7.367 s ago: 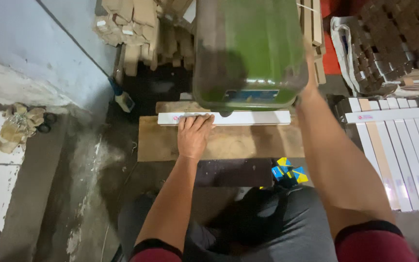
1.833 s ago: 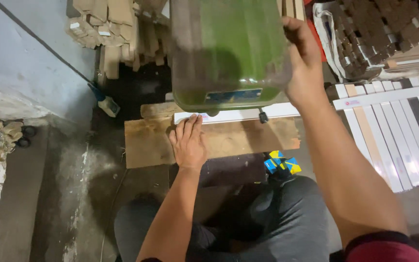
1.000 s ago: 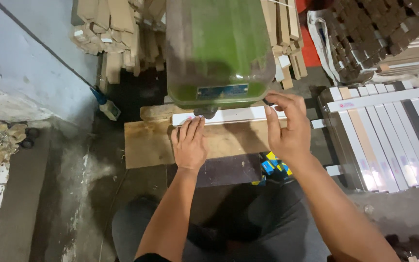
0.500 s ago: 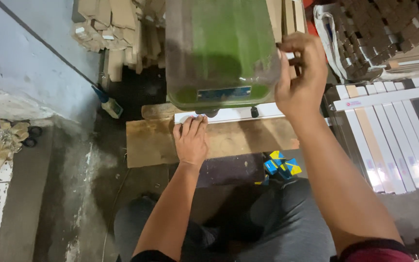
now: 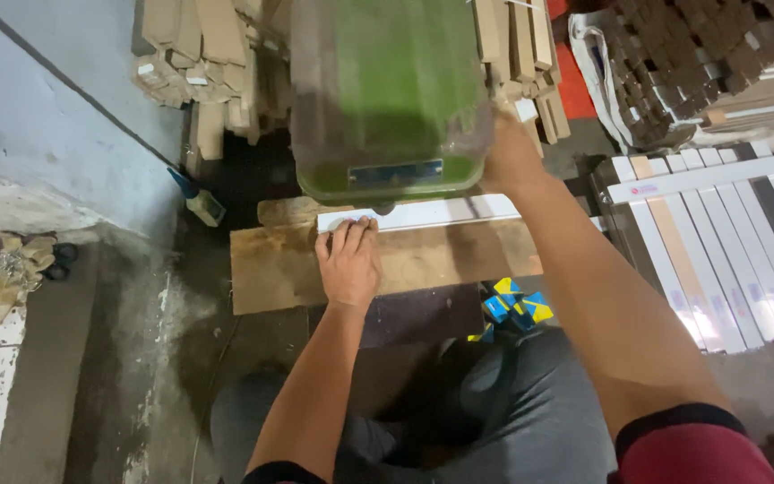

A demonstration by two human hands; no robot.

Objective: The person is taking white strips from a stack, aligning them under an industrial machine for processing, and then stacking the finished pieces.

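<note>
We see a white strip (image 5: 423,213) lying across a brown wooden board (image 5: 387,264) under the green machine head (image 5: 387,99), and our left hand (image 5: 349,262) rests palm-down on the strip's left end, fingers flat and spread, gripping nothing. Our right hand (image 5: 508,157) is raised beside the machine head's right edge; we cannot tell whether it grips anything. More white and tan strips (image 5: 718,242) lie side by side to the right, and cut wooden blocks (image 5: 194,54) are stacked behind.

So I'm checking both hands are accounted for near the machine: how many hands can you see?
2. The left hand lies flat on the white strip; the right hand is raised beside the green machine, fingers partly hidden.
</note>
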